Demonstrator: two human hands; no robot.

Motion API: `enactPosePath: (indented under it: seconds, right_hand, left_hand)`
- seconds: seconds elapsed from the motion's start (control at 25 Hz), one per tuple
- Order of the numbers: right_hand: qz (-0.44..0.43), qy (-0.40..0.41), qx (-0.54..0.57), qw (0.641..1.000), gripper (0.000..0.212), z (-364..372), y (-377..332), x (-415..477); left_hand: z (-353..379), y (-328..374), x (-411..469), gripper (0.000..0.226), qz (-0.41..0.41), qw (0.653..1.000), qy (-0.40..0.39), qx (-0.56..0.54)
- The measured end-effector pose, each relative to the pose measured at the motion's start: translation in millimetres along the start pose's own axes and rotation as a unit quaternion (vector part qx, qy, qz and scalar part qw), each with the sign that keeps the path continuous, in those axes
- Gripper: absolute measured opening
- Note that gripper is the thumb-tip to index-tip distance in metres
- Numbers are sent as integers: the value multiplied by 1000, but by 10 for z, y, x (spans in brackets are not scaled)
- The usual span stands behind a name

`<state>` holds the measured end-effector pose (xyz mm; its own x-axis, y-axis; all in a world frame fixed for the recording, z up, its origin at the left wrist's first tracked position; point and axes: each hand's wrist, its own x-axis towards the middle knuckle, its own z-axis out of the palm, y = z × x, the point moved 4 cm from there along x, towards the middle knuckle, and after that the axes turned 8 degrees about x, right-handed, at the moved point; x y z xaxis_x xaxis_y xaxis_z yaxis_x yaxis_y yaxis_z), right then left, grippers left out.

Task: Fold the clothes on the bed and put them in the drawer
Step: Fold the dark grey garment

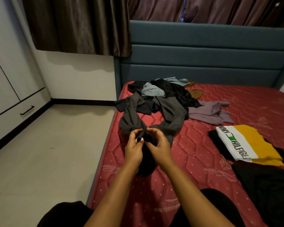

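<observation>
Both my arms reach forward, side by side. My left hand (134, 149) and right hand (160, 147) nearly touch, curled fingers pinching cloth (132, 124).

You've got only 1 readable print: "MMY" and "HILFIGE" in black caps, w/ a green flag logo (231, 138) btwn them, on the folded white-and-yellow shirt (249, 145), right side of the bed.
</observation>
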<state>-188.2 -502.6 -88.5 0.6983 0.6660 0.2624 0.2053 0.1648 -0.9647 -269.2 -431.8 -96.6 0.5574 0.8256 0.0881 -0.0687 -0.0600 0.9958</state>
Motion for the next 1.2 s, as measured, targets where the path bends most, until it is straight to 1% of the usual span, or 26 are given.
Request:
enactPosePath:
  seconds: [0.08, 0.16, 0.2, 0.28, 0.36, 0.4, 0.48, 0.52, 0.56, 0.64, 0.72, 0.76, 0.84, 0.96, 1.0, 1.08, 1.2]
  right_hand:
    - [10, -30, 11, 999, 52, 28, 2, 1]
    - [28, -82, 22, 996, 53, 53, 2, 6]
    - [30, -95, 9, 995, 54, 50, 1, 19]
    - [11, -74, -43, 996, 50, 33, -21, 36]
    - [-25, -17, -83, 996, 41, 20, -77, 28]
    - [-45, 8, -94, 995, 37, 19, -105, 21]
    - [-71, 24, -109, 991, 36, 28, -137, 21]
    - [-74, 12, -110, 991, 37, 49, -144, 24]
    - [-69, -15, -97, 993, 39, 78, -144, 25]
    - [-38, -74, -43, 996, 47, 136, -136, 10]
    - [-5, -104, 1, 995, 54, 158, -105, -7]
    - [2, -112, -4, 994, 55, 158, -106, -15]
    - [-14, -119, -43, 992, 55, 163, -99, -23]
    - [-88, -100, -165, 977, 52, 184, -124, 3]
    - [-94, -110, -204, 968, 55, 197, -108, 24]
    - [-79, -158, -271, 946, 62, 195, -105, 65]
    - [-55, -220, -346, 910, 66, 95, -84, 213]
  left_hand:
    - [-19, -12, 1, 42, -9, 1000, 14, 0]
    - [-41, -39, -6, 44, -17, 1000, 21, 0]
    - [-49, -61, -7, 44, -18, 1000, 19, -3]
    - [-43, -99, -20, 40, -18, 1000, 6, -3]
    - [-2, -112, -33, 22, -10, 1000, -22, -2]
    - [12, -87, -49, 23, -7, 999, -32, 10]
    - [-1, -56, -39, 41, 7, 999, -27, 35]
    - [-20, -49, -16, 40, 16, 999, -14, 41]
    - [-45, -31, -4, 35, 20, 999, -2, 45]
    - [-92, -23, 40, 26, 22, 998, 16, 62]
    - [-125, -29, 82, 31, 13, 996, 13, 87]
    - [-133, -26, 97, 34, 10, 995, 5, 96]
    - [-147, -29, 104, 35, -4, 995, -11, 103]
    - [-145, -64, 70, 32, -17, 994, -8, 108]
    - [-150, -82, 51, 31, -16, 993, 6, 119]
    - [-168, -119, 28, 31, -13, 992, 22, 127]
    - [-218, -87, -10, 32, 0, 993, -10, 115]
